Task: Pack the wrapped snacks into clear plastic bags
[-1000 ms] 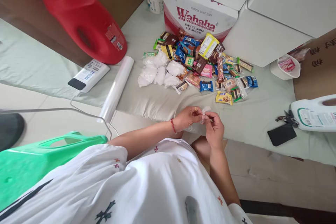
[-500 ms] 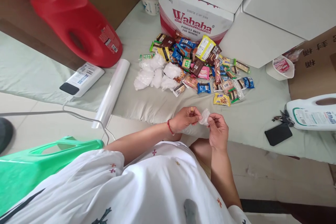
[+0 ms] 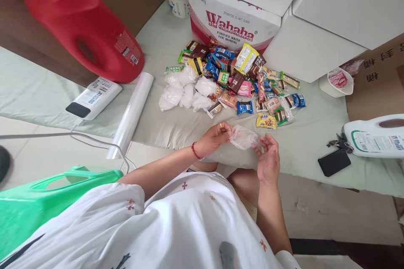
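A crumpled clear plastic bag (image 3: 243,137) is pinched at one end by my left hand (image 3: 213,139), which wears a ring and a red bracelet. My right hand (image 3: 268,157) is at the bag's other end with fingers apart; whether a fingertip touches the plastic I cannot tell. Beyond my hands, several bunched white plastic bags (image 3: 170,96) lie beside a heap of small wrapped snacks (image 3: 238,82). A yellow cookie packet (image 3: 266,121) is the snack nearest my right hand.
Behind the snacks stands a Wahaha carton (image 3: 233,19). At left are a red jug (image 3: 104,38), a white device (image 3: 94,97) with a cable and a white roll (image 3: 130,115). A black wallet-like item (image 3: 333,162), keys and a white detergent bottle (image 3: 375,136) lie at right.
The balled-up bag has been drawn out wider between my hands. My left hand has moved left, and my right hand has shifted right with its fingers loosened.
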